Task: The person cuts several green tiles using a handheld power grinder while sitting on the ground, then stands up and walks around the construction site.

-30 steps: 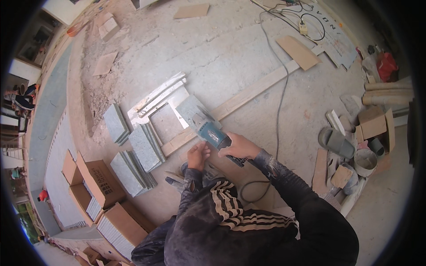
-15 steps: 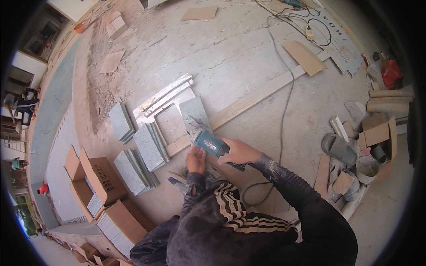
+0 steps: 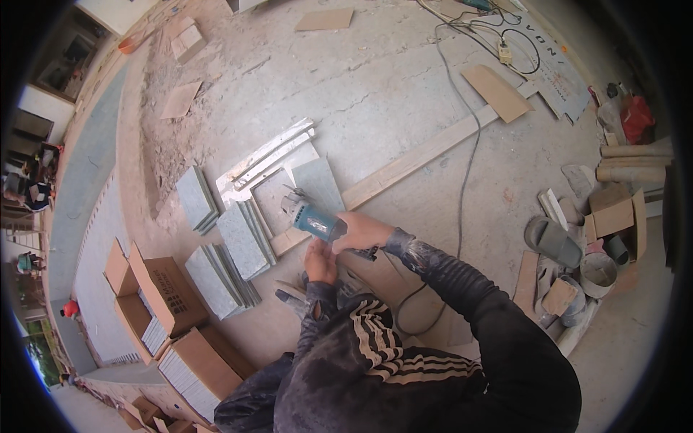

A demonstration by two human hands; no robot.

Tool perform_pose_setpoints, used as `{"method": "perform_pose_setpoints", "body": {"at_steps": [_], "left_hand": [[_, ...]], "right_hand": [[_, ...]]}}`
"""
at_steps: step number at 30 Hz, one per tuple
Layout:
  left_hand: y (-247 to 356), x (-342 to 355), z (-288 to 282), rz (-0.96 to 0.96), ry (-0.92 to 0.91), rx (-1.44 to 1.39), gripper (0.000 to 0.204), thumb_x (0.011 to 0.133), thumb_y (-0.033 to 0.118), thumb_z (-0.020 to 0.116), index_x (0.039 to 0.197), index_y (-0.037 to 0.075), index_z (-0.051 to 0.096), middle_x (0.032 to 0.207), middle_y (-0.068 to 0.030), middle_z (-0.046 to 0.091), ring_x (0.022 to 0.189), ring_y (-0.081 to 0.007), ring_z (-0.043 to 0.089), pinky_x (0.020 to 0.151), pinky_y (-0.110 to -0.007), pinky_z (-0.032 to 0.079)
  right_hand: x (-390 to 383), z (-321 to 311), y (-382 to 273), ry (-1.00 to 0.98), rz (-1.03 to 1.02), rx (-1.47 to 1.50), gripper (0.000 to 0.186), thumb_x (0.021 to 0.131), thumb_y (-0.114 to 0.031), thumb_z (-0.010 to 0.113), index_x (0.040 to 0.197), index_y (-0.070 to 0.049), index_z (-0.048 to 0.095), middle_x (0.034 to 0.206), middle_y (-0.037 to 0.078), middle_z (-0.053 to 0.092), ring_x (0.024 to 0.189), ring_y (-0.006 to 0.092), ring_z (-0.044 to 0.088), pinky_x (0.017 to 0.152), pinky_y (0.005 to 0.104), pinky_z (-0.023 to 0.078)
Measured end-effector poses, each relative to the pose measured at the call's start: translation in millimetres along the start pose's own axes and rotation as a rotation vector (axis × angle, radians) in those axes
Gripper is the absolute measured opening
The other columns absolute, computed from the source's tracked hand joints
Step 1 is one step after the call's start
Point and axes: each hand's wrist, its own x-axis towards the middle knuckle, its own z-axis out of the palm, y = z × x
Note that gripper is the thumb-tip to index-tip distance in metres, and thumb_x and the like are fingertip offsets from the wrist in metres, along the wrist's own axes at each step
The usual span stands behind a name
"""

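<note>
My right hand (image 3: 363, 232) is wrapped around the rear of a teal angle grinder (image 3: 316, 221), whose metal head points to the far left. Close under the grinder's body, my left hand (image 3: 320, 261) has its fingers curled up against it; part of its grip is hidden. Just past the tool, a grey-green stone tile (image 3: 322, 184) lies on the boards. The grinder's head is over the tile's left side and the gap in the boards; whether it touches I cannot tell.
Stacked stone tiles (image 3: 245, 238) stand to the left, near an open cardboard box (image 3: 170, 296). A long wooden plank (image 3: 419, 159) runs to the far right, crossed by a black cord (image 3: 465, 195). Buckets (image 3: 598, 272) and a sandal (image 3: 553, 243) lie at the right.
The grinder and my right hand have moved left, uncovering more of the tile. My left hand's fingers have come up closer against the tool's body. The tiles stay put.
</note>
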Motion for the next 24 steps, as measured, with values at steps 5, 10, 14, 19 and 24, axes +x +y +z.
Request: {"method": "perform_pose_setpoints", "body": {"at_steps": [5, 10, 14, 19, 24], "left_hand": [[1.6, -0.9, 5.3, -0.028, 0.089, -0.022, 0.024, 0.095, 0.021, 0.048, 0.112, 0.005, 0.049, 0.106, -0.0081, 0.055, 0.097, -0.0213, 0.055, 0.089, -0.036, 0.046], [0.4, -0.8, 5.7, -0.032, 0.104, -0.019, 0.028, 0.094, 0.022, 0.050, 0.114, 0.003, 0.047, 0.109, -0.0111, 0.054, 0.099, -0.0235, 0.054, 0.093, -0.038, 0.044], [-0.1, 1.2, 11.7, -0.033, 0.132, -0.022, 0.028, 0.092, 0.022, 0.053, 0.111, 0.003, 0.048, 0.109, -0.0121, 0.054, 0.101, -0.0249, 0.054, 0.092, -0.039, 0.044], [-0.8, 12.6, 12.9, -0.035, 0.080, -0.011, 0.027, 0.088, 0.026, 0.061, 0.105, 0.008, 0.050, 0.101, -0.0066, 0.055, 0.097, -0.0190, 0.056, 0.084, -0.031, 0.048], [16.8, 0.4, 35.1, 0.017, 0.161, 0.025, 0.019, 0.087, 0.019, 0.062, 0.095, 0.006, 0.052, 0.095, -0.0069, 0.058, 0.085, -0.0189, 0.061, 0.075, -0.030, 0.049]], "right_hand": [[-24.0, -14.1, -3.5, -0.020, 0.017, -0.009, 0.060, 0.059, -0.029, 0.073, 0.104, 0.004, 0.053, 0.090, 0.021, 0.062, 0.084, 0.0305, 0.061, 0.073, 0.0357, 0.048], [-65.6, -29.2, -8.8, -0.041, 0.100, -0.065, 0.066, 0.062, -0.028, 0.074, 0.115, 0.003, 0.051, 0.096, 0.019, 0.062, 0.089, 0.0256, 0.060, 0.078, 0.0332, 0.047], [-97.7, -34.0, -5.6, -0.006, 0.124, -0.023, 0.061, 0.061, -0.031, 0.074, 0.107, 0.003, 0.053, 0.091, 0.019, 0.062, 0.083, 0.0278, 0.061, 0.074, 0.0341, 0.047], [-129.8, -34.4, -16.4, 0.035, 0.168, 0.093, 0.056, 0.063, -0.029, 0.073, 0.106, 0.003, 0.054, 0.088, 0.014, 0.061, 0.079, 0.0223, 0.058, 0.073, 0.0320, 0.047], [-172.8, -32.5, -33.1, 0.093, 0.260, 0.308, 0.056, 0.064, -0.019, 0.073, 0.112, 0.001, 0.053, 0.090, 0.006, 0.058, 0.081, 0.0144, 0.054, 0.073, 0.0284, 0.046]]}}
